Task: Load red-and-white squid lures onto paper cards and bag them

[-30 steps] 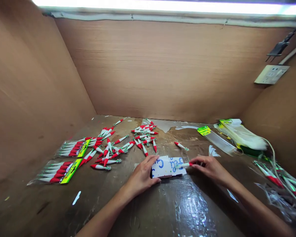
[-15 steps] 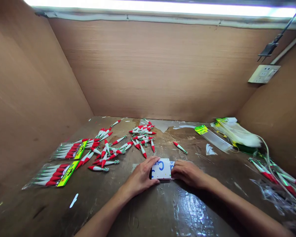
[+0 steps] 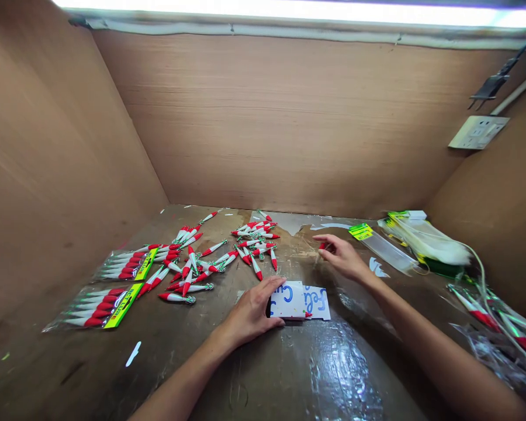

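Observation:
My left hand (image 3: 259,304) is closed around the left end of a small white box (image 3: 284,302) with blue lettering, which rests on the table. From its right end a lettered flap (image 3: 318,304) sticks out, and a small red spot shows by its lower edge. Up and right of the box, my right hand (image 3: 344,258) pinches a red-and-white fishing lure (image 3: 322,247), mostly hidden and blurred by motion. Many loose red-and-white lures (image 3: 210,269) with green-striped ends lie in a heap left of and beyond the box.
Two filled lure packs (image 3: 125,304) with yellow-green headers lie at left. Empty clear bags (image 3: 388,250) with similar headers and a bag stack (image 3: 433,242) lie at right. More lures (image 3: 477,310) and crumpled plastic (image 3: 486,345) are at the right edge. Wooden panels (image 3: 289,128) enclose the table.
My right hand has left the box's right end and moved up and right to the single lure, now between its fingers. The flap it covered shows. My left hand stays on the box.

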The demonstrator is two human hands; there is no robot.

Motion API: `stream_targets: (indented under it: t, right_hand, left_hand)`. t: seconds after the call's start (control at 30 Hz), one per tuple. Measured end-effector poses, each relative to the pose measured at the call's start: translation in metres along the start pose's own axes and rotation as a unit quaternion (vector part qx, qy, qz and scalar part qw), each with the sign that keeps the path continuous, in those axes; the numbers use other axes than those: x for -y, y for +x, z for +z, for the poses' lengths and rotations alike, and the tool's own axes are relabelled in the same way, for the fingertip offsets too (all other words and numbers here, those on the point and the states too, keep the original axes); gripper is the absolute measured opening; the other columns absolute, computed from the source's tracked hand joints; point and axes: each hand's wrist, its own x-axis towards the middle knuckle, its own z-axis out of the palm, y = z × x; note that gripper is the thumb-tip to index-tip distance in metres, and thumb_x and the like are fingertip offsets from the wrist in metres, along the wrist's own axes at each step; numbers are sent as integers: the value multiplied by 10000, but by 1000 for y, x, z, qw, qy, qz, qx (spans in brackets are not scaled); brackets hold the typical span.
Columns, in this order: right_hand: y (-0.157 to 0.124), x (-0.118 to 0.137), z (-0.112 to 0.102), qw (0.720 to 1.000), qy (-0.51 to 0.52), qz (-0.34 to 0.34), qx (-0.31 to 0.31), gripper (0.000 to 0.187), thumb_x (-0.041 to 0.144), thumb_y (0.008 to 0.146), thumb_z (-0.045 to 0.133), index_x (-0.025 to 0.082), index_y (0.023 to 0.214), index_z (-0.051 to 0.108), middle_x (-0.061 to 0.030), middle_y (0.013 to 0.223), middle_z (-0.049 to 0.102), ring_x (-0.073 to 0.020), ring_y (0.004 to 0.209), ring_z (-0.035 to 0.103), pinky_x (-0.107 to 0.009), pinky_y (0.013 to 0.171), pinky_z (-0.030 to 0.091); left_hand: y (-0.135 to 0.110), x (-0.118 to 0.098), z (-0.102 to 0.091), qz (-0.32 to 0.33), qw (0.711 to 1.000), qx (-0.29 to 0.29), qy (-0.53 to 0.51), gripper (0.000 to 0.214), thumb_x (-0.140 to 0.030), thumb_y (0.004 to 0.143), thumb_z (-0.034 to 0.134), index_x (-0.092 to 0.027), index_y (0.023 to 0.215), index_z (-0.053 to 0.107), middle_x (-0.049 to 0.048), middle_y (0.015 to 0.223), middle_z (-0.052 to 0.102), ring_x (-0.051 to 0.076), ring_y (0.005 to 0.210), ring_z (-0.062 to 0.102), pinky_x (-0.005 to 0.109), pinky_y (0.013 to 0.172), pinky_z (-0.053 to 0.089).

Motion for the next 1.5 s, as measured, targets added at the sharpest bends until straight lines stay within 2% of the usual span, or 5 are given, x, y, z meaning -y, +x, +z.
stream_targets:
  t: [0.2,0.67,1.07,1.27,1.5]
  right_hand:
    - [-55,0,-14,942,308,120,-50,378,375,800,767,174,1115,707,-85,1057,691,-172,934,640,-263,864,500]
    - [-79,-15,-9,945,252,188,87,453,532,854,653,123,1029,742,-60,733,661,-139,631,567,-235,588,427]
    - [-89,28,42,983,-103,-97,118,234,384,989,520,254,998,715,-28,907,659,-177,875,563,-292,760,394]
    - [-53,32,18,955,-52,-146,252,230,347,975,531,261,1115,691,-26,970,661,-154,860,589,-253,757,408]
    - [54,60,54,984,-126,-92,86,272,424,931,558,211,1010,706,-52,950,686,-190,821,602,-272,710,386]
  left_hand:
    - [0,1,1,-5,1000,3,7,970,-176,658,877,-309,1464,353,3,1454,413,173,1333,405,298,1149,325]
    - [3,0,1,0,1000,-6,-2,898,-219,687,860,-260,1456,399,61,1439,431,232,1322,424,377,1145,345]
    - [0,-2,3,-3,1000,-7,-2,919,-210,665,874,-261,1452,402,54,1435,441,230,1317,433,370,1141,351]
    - [-3,-2,3,-15,1000,-8,-16,964,-206,630,898,-299,1453,405,32,1438,437,230,1302,448,359,1133,358]
    - [-4,-1,3,-9,1000,-10,-20,993,-207,609,911,-302,1456,402,53,1431,437,256,1260,478,391,1091,398]
